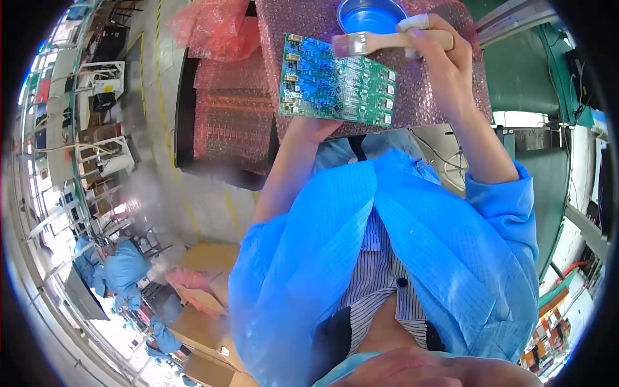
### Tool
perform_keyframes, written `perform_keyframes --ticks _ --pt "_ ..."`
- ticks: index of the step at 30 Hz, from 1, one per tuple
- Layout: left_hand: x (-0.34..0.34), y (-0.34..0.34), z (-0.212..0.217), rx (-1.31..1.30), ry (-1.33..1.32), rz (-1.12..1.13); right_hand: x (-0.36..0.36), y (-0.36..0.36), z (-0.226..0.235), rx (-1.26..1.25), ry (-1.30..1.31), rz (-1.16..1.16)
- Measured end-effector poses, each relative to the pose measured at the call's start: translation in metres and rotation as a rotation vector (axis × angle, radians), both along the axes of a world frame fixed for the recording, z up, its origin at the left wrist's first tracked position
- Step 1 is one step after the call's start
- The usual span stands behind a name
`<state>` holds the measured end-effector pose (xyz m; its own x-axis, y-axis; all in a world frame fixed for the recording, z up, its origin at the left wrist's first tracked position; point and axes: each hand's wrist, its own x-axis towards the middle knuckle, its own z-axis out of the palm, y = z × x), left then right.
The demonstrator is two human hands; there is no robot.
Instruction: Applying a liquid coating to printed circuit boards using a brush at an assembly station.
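My left hand (317, 128) holds a green circuit board (338, 84) from beneath its near edge; most of its fingers are hidden under the board. The board is tilted, with a wet, bluish sheen across its left part and white connectors along both sides. In my right hand (445, 55) is a flat paintbrush (393, 42) with a pale wooden handle, gripped between thumb and fingers. White covers wrap some fingertips. The brush's bristles are over the board's far edge; whether they touch it I cannot tell. Just beyond stands a round bowl (373, 15) of bluish liquid.
Pink bubble wrap (432, 106) covers the work surface. To the left, a dark-edged tray (187, 122) holds more bubble wrap, with a crumpled red plastic bag (216, 32) above. Cardboard boxes (203, 322) stand lower left. Several people in blue (126, 264) are farther off.
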<state>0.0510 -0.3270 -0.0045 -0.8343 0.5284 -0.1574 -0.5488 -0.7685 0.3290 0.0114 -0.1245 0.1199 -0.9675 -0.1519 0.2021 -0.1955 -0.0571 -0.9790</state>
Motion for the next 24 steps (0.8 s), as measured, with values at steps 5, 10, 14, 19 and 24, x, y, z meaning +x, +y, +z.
perform_keyframes --ticks 5,10,14,19,24 --pt "-0.002 0.005 0.008 0.023 0.093 0.052 0.025 -0.012 -0.001 0.110 -0.009 0.145" --pt "0.000 0.004 0.016 -0.130 -0.063 0.142 0.024 -0.007 0.003 0.027 0.017 0.055" --pt "-0.001 0.003 0.008 -0.162 0.033 0.134 0.036 -0.023 -0.002 0.034 -0.023 0.167" --pt "0.000 -0.002 0.019 -0.101 -0.100 0.193 0.022 -0.002 -0.009 0.111 -0.014 0.065" --pt "0.000 -0.004 0.014 -0.032 -0.031 0.144 0.023 -0.002 -0.011 0.130 0.012 0.137"
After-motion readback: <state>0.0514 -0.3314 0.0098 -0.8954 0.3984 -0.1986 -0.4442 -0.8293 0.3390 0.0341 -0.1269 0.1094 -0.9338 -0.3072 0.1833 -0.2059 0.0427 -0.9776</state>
